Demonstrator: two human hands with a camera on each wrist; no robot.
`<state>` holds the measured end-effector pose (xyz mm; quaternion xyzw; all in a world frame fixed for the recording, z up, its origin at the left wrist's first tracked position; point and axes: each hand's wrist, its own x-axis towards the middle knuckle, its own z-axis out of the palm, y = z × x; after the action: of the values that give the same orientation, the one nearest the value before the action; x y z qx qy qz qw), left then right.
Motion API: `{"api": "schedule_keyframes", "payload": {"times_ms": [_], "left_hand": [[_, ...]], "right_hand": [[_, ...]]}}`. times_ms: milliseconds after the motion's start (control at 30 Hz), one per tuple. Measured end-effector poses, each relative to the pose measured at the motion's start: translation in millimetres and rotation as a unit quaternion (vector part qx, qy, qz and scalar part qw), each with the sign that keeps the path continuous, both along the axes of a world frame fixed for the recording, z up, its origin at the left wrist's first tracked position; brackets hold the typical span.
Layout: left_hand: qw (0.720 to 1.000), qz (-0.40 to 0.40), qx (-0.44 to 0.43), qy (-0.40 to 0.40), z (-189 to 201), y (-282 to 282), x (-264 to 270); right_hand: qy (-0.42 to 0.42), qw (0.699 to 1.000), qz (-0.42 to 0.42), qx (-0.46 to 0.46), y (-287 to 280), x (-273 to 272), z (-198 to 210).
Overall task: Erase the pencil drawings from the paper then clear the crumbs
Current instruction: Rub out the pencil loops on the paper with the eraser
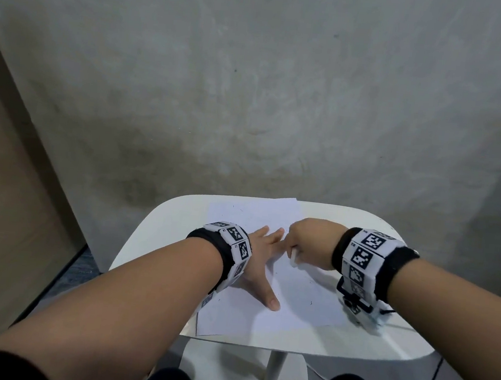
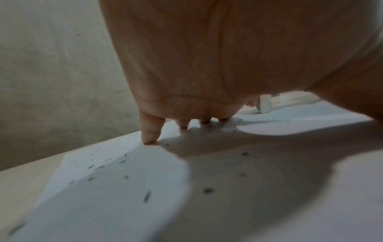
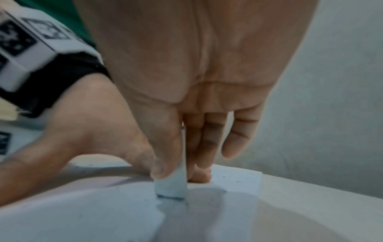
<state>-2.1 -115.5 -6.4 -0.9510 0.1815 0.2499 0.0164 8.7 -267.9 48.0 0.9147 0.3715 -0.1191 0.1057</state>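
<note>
Right hand [image 3: 186, 98] pinched a small white eraser [image 3: 172, 185] between thumb and fingers, eraser upright, its lower edge pressed on the paper [image 1: 304, 290] and dark with graphite along the contact line. Left hand [image 1: 262, 261] lay flat just beside it, fingers straight and spread, fingertips [image 2: 149, 135] and thumb bearing down on the sheet to pin it. The two hands nearly met: the left fingertips reached toward the right knuckles, and whether they touched could not be told. Both forearms came in from the near side, wrists low, the right wrist bent so the hand pointed down at the sheet. Step judged: erasing still in hand, crumb clearing not yet begun. No drawing could be made out around the hands in the head view, only faint specks; the strokes under the right hand were hidden. Crumbs [image 2: 124, 161] lay scattered over the paper left of and nearer than the left fingers. Next move would call for short rubbing strokes with steady downward pressure while the left hand kept the sheet from creeping or creasing. The paper lay on the small white desk [image 1: 381, 346], under both hands.
</note>
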Motion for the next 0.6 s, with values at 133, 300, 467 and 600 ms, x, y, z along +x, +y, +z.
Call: {"api": "schedule_keyframes", "payload": {"times_ms": [133, 300, 467, 600], "left_hand": [[1.0, -0.005, 0.016, -0.004, -0.1, -1.1, -1.8], [1.0, -0.002, 0.022, -0.009, -1.6, -0.9, -2.9], [1.0, -0.005, 0.009, -0.002, 1.6, -0.5, -0.7], [1.0, -0.001, 0.028, -0.007, -0.7, -0.8, -1.7]], "right_hand": [[0.029, 1.0, 0.008, 0.0, -22.4, -20.2, 1.4], [0.132, 0.989, -0.019, -0.057, -36.2, -24.8, 11.7], [0.04, 0.998, -0.032, 0.026, -3.2, 0.4, 5.9], [0.067, 0.997, -0.026, -0.02, -21.2, -17.5, 5.1]]}}
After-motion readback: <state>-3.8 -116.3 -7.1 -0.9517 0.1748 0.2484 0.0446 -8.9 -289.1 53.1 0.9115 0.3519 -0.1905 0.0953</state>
